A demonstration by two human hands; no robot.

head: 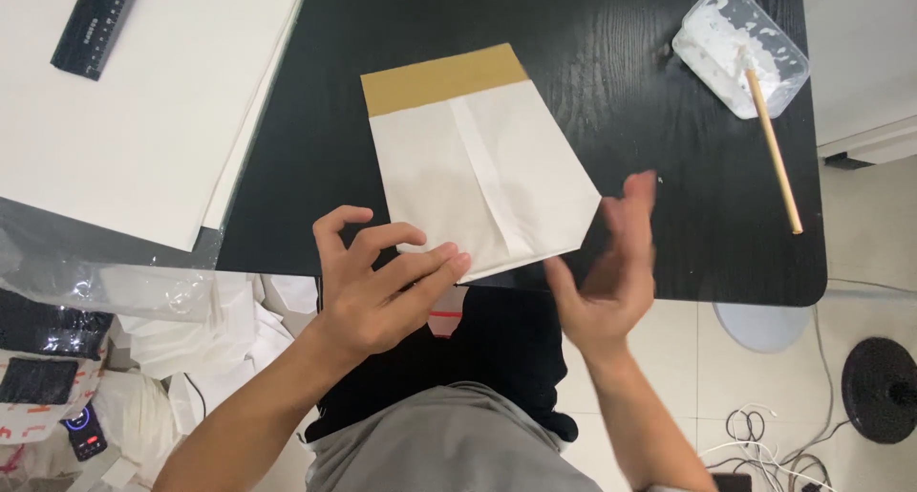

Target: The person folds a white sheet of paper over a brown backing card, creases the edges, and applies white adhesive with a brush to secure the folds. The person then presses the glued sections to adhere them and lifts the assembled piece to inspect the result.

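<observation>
Fingertips (449,260) of the left hand (377,291) pressed flat on the near left corner of the folded paper bag (478,172), spread and uncurled, pinning rather than gripping. Right hand (611,272) raised on edge just off the bag's near right corner, fingers loose and blurred, holding nothing, apparently not touching the paper.

Bag lying flat on the black table (650,139), white, with a brown band across the far end, a glued seam down the middle and a slanted fold at the near right corner; near edge at the table's brink, directly under the left fingertips and just left of the right palm.

Farther out: clear tub of white paste (740,48) with a wooden stick (776,148) leaning out of it, well apart at the far right; stack of white sheets (143,110) with a black ruler (95,19) at the far left.

Likely trouble: with only one corner pinned, a sweep of the right hand could swivel the bag or nudge it off the near edge. Uneven pressure could crease the slanted fold crooked.
</observation>
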